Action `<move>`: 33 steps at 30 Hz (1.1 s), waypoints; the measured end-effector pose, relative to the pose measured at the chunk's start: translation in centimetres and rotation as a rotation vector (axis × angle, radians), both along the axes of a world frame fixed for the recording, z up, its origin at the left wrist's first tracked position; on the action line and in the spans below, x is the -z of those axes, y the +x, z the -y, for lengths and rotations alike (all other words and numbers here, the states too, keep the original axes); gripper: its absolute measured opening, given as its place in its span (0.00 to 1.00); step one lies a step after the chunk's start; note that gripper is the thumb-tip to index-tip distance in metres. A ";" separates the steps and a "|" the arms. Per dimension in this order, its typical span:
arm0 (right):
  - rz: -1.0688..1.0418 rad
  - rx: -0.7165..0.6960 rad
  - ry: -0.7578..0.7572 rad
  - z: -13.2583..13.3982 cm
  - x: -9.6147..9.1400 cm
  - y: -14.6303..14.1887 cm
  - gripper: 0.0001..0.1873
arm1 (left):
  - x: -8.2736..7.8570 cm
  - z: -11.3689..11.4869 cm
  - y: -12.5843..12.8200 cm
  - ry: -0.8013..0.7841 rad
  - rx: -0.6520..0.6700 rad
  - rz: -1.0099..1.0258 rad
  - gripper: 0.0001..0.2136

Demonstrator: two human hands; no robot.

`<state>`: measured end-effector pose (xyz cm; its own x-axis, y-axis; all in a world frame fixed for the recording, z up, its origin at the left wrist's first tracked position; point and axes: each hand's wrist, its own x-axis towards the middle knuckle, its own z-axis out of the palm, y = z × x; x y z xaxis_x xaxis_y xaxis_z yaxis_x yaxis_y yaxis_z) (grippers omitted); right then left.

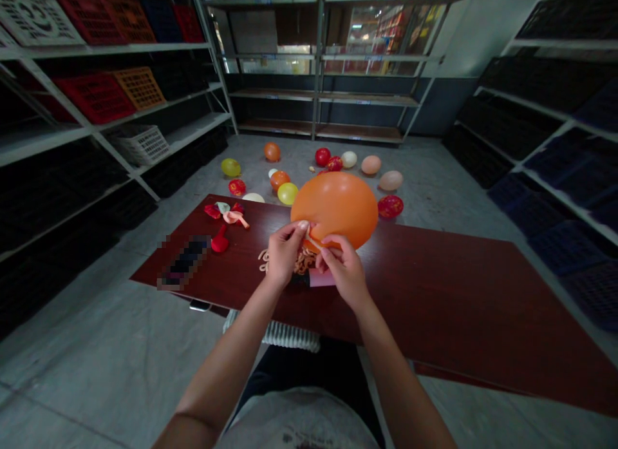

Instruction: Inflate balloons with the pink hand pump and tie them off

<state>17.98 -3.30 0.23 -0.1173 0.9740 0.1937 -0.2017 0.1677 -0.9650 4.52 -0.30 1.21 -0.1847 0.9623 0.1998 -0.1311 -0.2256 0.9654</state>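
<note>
A large inflated orange balloon (338, 204) is held above the table, its neck towards me. My left hand (284, 248) pinches thumb and finger together at the neck. My right hand (344, 265) is closed on a pale band (313, 241) that runs between both hands close to the neck. Whether the band loops around the neck is hidden by the fingers. Below my hands, several tan curled bands (304, 262) lie in a pile on the table. A pink and black object (321, 278) lies beside them, partly covered by my right hand.
On the dark red table (458, 288) are a flat red balloon (220, 241), more uninflated balloons (226, 212) and a blurred-out dark object (186, 262). Several inflated balloons (288, 193) lie on the floor beyond. Shelves with crates (96, 96) flank both sides.
</note>
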 end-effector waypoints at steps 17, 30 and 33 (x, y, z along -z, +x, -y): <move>0.104 -0.022 -0.008 0.0 0.1 0.0 0.16 | -1.1 -0.2 -0.3 -0.164 0.068 0.417 0.17; 0.218 -0.057 0.046 0.8 0.1 0.5 0.14 | -2.0 0.0 0.3 -0.235 -0.076 0.552 0.14; 0.220 -0.046 0.045 0.8 0.1 0.7 0.13 | -2.0 -0.1 0.5 -0.237 -0.075 0.552 0.14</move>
